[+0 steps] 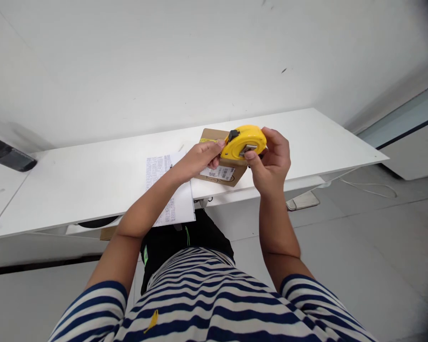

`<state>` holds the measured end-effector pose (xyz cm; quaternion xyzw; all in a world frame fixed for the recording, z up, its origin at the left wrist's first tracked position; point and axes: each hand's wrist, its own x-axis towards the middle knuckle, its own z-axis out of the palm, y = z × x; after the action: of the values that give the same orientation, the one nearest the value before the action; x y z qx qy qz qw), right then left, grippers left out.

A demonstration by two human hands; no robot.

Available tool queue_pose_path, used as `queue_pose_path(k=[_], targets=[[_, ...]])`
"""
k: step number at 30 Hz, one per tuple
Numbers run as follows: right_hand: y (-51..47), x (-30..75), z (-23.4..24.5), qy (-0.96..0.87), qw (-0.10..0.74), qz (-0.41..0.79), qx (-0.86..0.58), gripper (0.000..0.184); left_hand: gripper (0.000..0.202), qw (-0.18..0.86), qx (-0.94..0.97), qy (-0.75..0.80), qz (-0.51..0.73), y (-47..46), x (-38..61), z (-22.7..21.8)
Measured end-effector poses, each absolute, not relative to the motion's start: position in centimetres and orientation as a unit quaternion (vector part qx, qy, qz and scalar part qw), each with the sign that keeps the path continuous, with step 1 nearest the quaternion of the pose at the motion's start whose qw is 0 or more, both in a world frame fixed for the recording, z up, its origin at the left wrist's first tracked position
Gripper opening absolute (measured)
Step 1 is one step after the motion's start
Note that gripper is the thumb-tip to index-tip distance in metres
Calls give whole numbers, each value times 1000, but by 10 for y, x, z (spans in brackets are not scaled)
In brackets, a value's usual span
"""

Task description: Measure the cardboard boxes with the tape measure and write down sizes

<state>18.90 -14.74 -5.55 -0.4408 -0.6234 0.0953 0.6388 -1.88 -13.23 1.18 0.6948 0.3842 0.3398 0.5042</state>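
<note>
A yellow tape measure (252, 136) with a black lock button is held above a brown cardboard box (239, 173). My right hand (274, 164) grips its case from the right, the thumb by the metal belt clip. My left hand (207, 154) is closed at the mouth of the tape measure, thumb and fingers pinched there; the tape's end is hidden by them. A strip of yellow shows on the box just behind those fingers. The box lies on the white table (103, 175), a white barcode label (223, 173) on its near part.
Sheets of paper with handwriting (176, 204) lie left of the box and reach over the table's front edge, partly under my left forearm. A dark post-like object (9, 152) stands at the far left. The wall (164, 61) rises behind the table. A cable (373, 186) runs on the floor at right.
</note>
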Motion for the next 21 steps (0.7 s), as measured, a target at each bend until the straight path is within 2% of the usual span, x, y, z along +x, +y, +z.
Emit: queue_pose_path(k=[5, 10, 16, 21], targets=[[-150, 189, -57, -630, 614, 91, -466, 84, 69, 533, 665, 391, 348, -132, -16, 12], [-153, 193, -56, -633, 603, 64, -481, 81, 56, 555, 647, 387, 352, -117, -27, 11], [-133, 230, -61, -628, 608, 70, -481, 82, 34, 540, 589, 433, 417, -68, -74, 9], [-114, 270, -72, -612, 581, 89, -529, 84, 33, 512, 573, 520, 373, -43, -100, -8]])
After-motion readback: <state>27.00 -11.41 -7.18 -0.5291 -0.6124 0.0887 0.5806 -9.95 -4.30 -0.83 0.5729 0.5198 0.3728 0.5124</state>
